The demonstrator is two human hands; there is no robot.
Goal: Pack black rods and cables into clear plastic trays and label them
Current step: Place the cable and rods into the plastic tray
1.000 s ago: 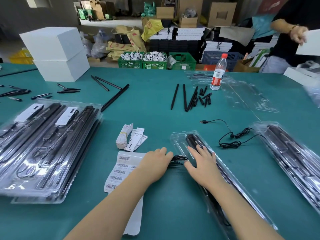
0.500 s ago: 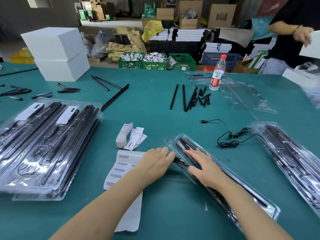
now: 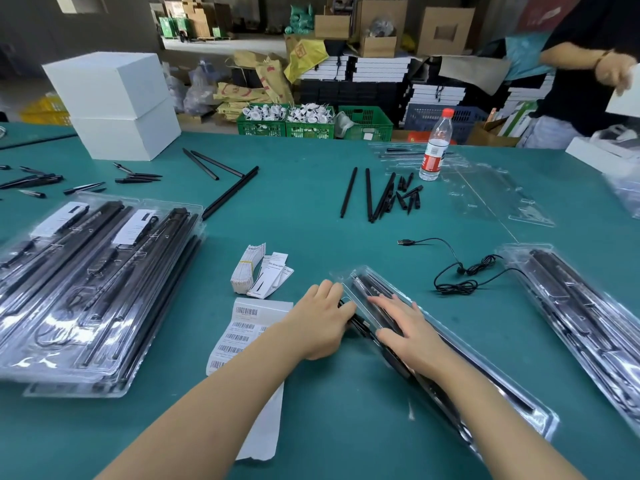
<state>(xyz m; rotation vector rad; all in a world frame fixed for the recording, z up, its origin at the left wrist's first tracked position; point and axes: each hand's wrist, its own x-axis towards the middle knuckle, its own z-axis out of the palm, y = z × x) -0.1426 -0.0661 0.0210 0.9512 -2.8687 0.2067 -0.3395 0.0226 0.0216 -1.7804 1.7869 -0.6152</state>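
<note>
While I watch from the head view, the teal counter [image 3: 311,209] fills the lower field, with a storeroom behind it: cardboard cartons [image 3: 445,31], stacked flat boxes [image 3: 381,69] and green crates [image 3: 313,124] along the far edge. Two white boxes [image 3: 114,102] stand stacked at far left; a water bottle [image 3: 437,147] stands upright at far centre-right, just beside empty clear trays [image 3: 491,188]. Another person [image 3: 595,60] stands at the far right corner.

Loose black rods [image 3: 369,195] lie in a fan near the bottle; others [image 3: 228,192] lie left of centre. One black cable [image 3: 460,271] lies partly coiled between the centre tray and the right one.

Containers: a stack of filled trays [image 3: 86,292] at left holds rods and cables under white labels. A second filled stack [image 3: 588,313] lies diagonally at right. The centre tray [image 3: 502,386], also diagonal, holds black rods. My right hand [image 3: 412,330] lies flat on its near-left part, grip open, fingers straight and pressing the plastic. My left hand [image 3: 322,323] is at the tray's left edge, fingers curled; a dark cable end [image 3: 358,322] shows at the fingertips, but I cannot tell whether that grip holds it.

A barcode label sheet [image 3: 242,327] lies under my left forearm, with a banded bundle of tags [image 3: 247,268] just beyond.
</note>
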